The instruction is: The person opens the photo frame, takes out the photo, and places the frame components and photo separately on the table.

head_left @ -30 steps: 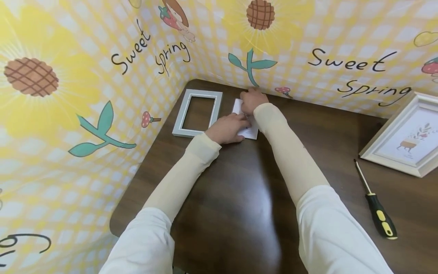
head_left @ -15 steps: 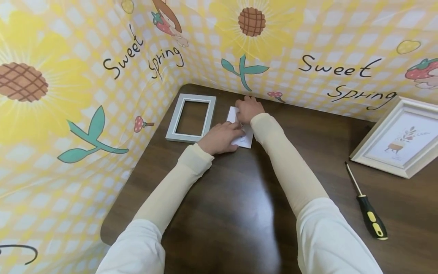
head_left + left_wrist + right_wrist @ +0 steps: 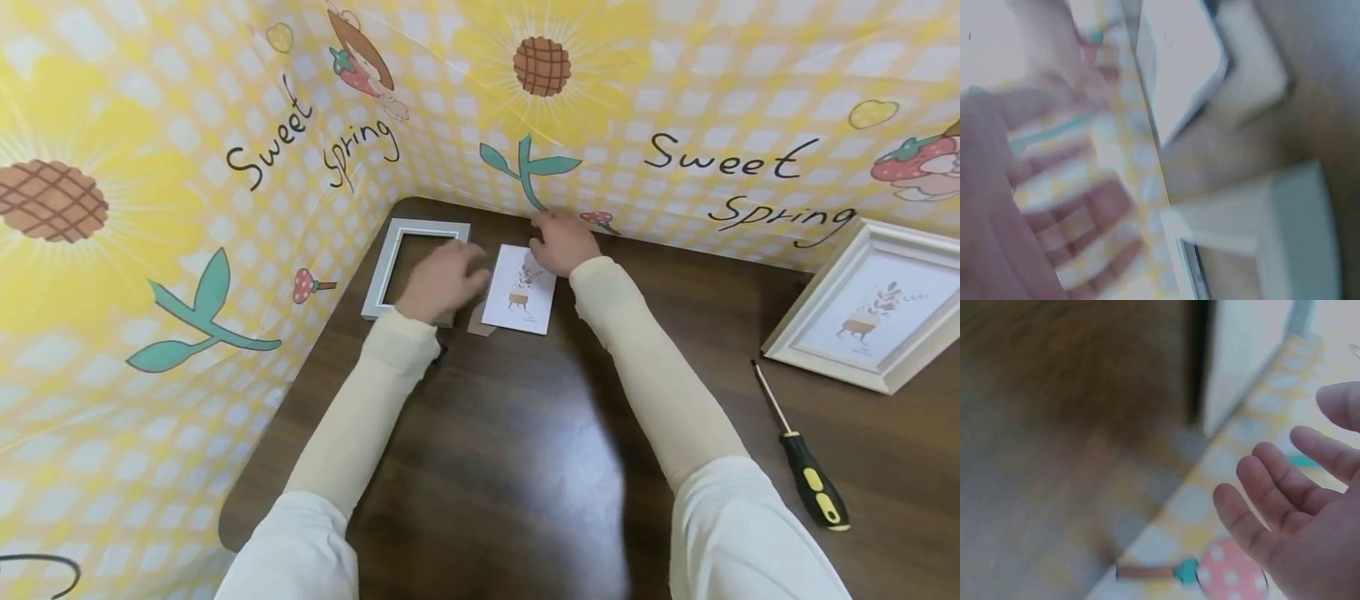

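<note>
A white picture card (image 3: pixel 517 292) with a printed potted plant lies face up on the brown table. From under its left edge shows a flat brownish piece (image 3: pixel 480 325), also visible in the left wrist view. To the left lies an empty grey-white picture frame (image 3: pixel 378 275). My left hand (image 3: pixel 441 282) is over the frame's right side, fingers loose and blurred; whether it touches the frame I cannot tell. Beside the card's upper right corner is my right hand (image 3: pixel 566 242). In the right wrist view its fingers (image 3: pixel 1266 487) are spread and hold nothing.
A second white frame (image 3: pixel 832 350) with a similar plant picture stands tilted at the right. In front of it lies a screwdriver (image 3: pixel 802 458) with a black and yellow handle. A yellow checked cloth (image 3: pixel 675 200) hangs along the table's back and left edges.
My left hand has left the card and moved left over the frame. The right hand has shifted right, off the card. The card's picture and the brownish piece are now uncovered.
</note>
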{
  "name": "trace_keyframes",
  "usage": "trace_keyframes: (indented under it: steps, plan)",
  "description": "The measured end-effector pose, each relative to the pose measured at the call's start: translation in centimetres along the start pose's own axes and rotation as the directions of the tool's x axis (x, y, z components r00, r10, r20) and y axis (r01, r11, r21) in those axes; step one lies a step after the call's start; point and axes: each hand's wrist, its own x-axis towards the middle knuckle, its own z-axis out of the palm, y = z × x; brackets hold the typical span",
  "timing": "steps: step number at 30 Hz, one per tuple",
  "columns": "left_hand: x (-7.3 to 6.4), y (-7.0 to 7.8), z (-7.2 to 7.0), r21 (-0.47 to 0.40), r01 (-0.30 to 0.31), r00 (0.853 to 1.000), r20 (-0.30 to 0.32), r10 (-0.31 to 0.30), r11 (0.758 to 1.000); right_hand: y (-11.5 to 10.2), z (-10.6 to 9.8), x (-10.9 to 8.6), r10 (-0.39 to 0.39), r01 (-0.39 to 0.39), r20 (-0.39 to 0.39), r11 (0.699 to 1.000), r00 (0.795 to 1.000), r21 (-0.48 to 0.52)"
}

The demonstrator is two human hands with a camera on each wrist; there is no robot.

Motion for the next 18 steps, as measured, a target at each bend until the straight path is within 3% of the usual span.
trace_keyframes:
  steps: [2,5,8,11,13,14,16,18]
  plan:
    - [0.8,-1.0,-0.6,-0.004,0.173,0.985,0.016,-0.172,0.985,0.7,-1.4,-1.5,0.006,-0.005,-0.035,0.999,0.999,0.034]
    - [1.6,-2.2,-0.5,0.011,0.306,0.949,0.084,-0.305,0.952,1.9,-3.8,-4.5,0.02,-0.013,-0.063,0.993,0.998,0.12]
    - [2.3,-3.1,0.1,0.007,0.311,0.941,0.137,-0.309,0.95,3.7,-6.2,-8.3,0.063,-0.041,-0.097,0.975,0.993,0.219]
    - [2.5,-4.2,0.4,-0.002,0.269,0.953,0.146,-0.266,0.963,5.4,-8.2,-12.5,0.133,-0.086,-0.141,0.952,0.981,0.295]
    - [2.1,-5.7,0.4,-0.019,0.254,0.961,0.121,-0.25,0.967,6.3,-9.3,-14.8,0.171,-0.101,-0.197,0.942,0.965,0.32]
    - [1.8,-6.4,0.2,-0.032,0.253,0.962,0.11,-0.249,0.967,6.8,-9.8,-15.9,0.194,-0.109,-0.239,0.938,0.951,0.329]
    - [1.2,-7.8,-0.3,-0.057,0.261,0.962,0.097,-0.254,0.964,8.0,-10.5,-17.8,0.258,-0.124,-0.34,0.921,0.905,0.369]
    - [0.5,-9.1,-0.7,-0.08,0.276,0.959,0.088,-0.269,0.958,9.7,-10.9,-19.3,0.372,-0.158,-0.429,0.876,0.823,0.455]
